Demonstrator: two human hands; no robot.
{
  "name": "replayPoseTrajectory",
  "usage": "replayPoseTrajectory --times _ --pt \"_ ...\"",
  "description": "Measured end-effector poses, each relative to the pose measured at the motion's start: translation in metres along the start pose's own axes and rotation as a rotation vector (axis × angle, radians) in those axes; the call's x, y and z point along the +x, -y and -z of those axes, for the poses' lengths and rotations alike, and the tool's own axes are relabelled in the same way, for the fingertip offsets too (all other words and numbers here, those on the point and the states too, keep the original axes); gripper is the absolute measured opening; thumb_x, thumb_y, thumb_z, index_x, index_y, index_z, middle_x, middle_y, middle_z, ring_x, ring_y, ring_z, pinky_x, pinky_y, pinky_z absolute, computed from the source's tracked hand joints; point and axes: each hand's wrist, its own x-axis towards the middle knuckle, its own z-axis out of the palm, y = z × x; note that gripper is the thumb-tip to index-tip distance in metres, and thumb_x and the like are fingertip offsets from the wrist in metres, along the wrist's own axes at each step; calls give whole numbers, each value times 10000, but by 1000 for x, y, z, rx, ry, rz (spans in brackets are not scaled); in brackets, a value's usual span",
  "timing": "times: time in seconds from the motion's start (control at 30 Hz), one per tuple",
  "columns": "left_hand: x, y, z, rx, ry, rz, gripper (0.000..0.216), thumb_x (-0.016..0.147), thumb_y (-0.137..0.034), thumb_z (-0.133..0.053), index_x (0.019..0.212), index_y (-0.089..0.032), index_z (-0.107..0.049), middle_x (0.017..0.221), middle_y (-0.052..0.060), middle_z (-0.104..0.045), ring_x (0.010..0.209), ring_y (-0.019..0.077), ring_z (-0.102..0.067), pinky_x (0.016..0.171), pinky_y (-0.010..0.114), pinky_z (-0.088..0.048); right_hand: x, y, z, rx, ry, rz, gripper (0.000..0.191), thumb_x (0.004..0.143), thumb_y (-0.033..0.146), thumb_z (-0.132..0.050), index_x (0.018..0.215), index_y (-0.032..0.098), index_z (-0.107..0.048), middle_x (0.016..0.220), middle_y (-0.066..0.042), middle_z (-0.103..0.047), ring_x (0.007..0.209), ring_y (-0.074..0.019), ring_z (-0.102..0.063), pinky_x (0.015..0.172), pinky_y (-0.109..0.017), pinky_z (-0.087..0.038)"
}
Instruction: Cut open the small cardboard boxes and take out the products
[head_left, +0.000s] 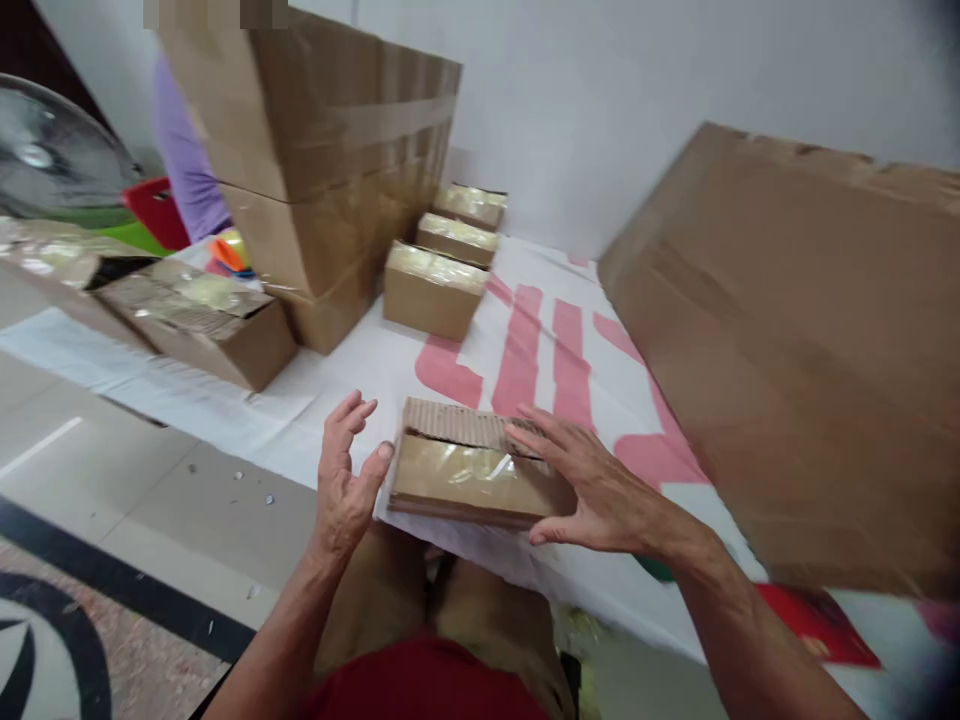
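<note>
A flat brown cardboard box (457,475) lies at the table's front edge, clear tape shining across its top and a strip of bare corrugated board along its far side. Just off its left end is my left hand (349,475), fingers apart and holding nothing. My right hand (577,480) spreads over the right end of the box, fingers above the top and thumb low by the near edge. Whether those fingers touch the cardboard, I cannot tell.
Large taped cartons (360,130) stand stacked behind, with small taped boxes (435,290) beside them. More boxes (202,310) sit at left. A big cardboard sheet or carton (810,370) leans at right. A red packet (817,622) lies near it. A person's purple sleeve (184,150) shows behind the cartons.
</note>
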Motion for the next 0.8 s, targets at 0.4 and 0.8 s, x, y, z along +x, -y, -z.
replayPoseTrajectory --times 0.4,0.8 --pt "-7 -13 -30 175 211 -94 386 823 -450 -760 1174 -290 -759 1520 65 -534 1489 345 -429 1252 542 -336 -149 -108 -97 -356 -270 -637 379 930 337 -530 1225 184 -713 1191 -188 -738 1077 -387 -684 909 -545 -540" --pt "-10 -11 -33 200 227 -37 421 810 -395 -686 1188 -220 -746 1563 127 -507 1517 358 -403 1204 541 -389 -105 -38 -27 59 -495 -208 351 1032 398 -495 1341 366 -658 1204 -32 -749 1073 -235 -713 927 -349 -557"
